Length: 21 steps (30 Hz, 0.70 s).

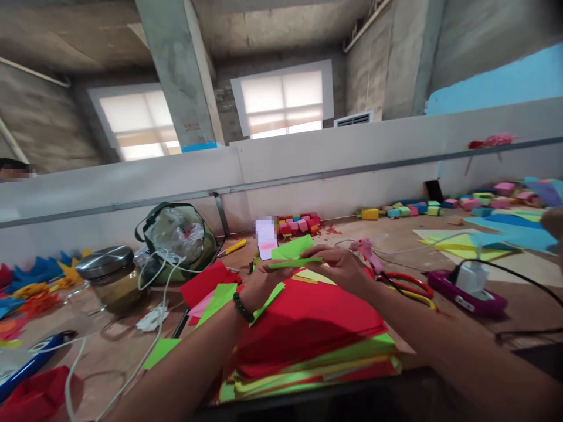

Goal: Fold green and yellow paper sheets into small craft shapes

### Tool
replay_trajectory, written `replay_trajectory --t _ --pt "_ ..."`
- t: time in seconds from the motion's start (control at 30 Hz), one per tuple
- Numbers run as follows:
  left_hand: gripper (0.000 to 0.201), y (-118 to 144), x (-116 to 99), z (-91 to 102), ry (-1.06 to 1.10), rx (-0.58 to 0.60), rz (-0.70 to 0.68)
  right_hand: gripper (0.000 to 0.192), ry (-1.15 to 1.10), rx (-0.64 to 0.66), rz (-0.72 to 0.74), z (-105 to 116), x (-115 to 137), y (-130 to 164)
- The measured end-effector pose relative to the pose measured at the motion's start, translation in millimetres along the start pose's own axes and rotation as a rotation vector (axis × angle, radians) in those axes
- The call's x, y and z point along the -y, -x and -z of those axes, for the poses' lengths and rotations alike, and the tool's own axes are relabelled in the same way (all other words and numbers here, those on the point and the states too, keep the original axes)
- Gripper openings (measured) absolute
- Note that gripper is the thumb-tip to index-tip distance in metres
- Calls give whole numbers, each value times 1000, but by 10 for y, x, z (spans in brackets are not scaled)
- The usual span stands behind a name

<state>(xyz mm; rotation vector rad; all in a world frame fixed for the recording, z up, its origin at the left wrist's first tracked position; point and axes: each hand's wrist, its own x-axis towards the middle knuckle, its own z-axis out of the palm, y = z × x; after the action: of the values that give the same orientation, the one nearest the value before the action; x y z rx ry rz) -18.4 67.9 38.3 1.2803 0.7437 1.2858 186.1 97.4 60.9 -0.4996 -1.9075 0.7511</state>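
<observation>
A folded piece of bright green paper (292, 248) is raised above the paper stack, with both hands on it. My left hand (263, 280), a dark beaded bracelet at its wrist, grips the left and lower side of the paper. From the right, my right hand (341, 266) pinches the opposite edge. Below them lies a thick stack of red paper (316, 319) with green and yellow sheets showing at its front edge. Smaller green pieces (220, 302) and a red piece (204, 284) lie left of the stack. A phone (265, 237) stands upright just behind the paper.
At left stand a lidded glass jar (109, 281) and a green bag (180, 243) with white cables. A yellow cutter (231, 247) lies behind. On the right are a pink glue gun (367, 252), red-handled scissors (409, 284) and a purple power strip (466, 296). Folded paper blocks (299, 224) line the wall.
</observation>
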Motion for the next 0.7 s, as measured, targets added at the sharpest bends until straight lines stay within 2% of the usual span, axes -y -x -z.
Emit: replay_trajectory --t 0.13,0.3,0.47,0.57,0.7 --pt "39 -42 138 93 65 -93 -23 28 -76 -60 -60 -141 -278 -152" --pt "36 -42 326 173 113 -192 6 27 -177 -187 -173 -330 -487 -53" --pt "38 -23 386 174 134 -208 48 50 -305 -200 -344 -432 -574 29" --pt "38 -1 381 163 118 -213 66 45 -332 -179 -414 -454 -599 74" --pt "36 17 379 162 74 -258 91 40 -338 -231 -440 -463 -611 120"
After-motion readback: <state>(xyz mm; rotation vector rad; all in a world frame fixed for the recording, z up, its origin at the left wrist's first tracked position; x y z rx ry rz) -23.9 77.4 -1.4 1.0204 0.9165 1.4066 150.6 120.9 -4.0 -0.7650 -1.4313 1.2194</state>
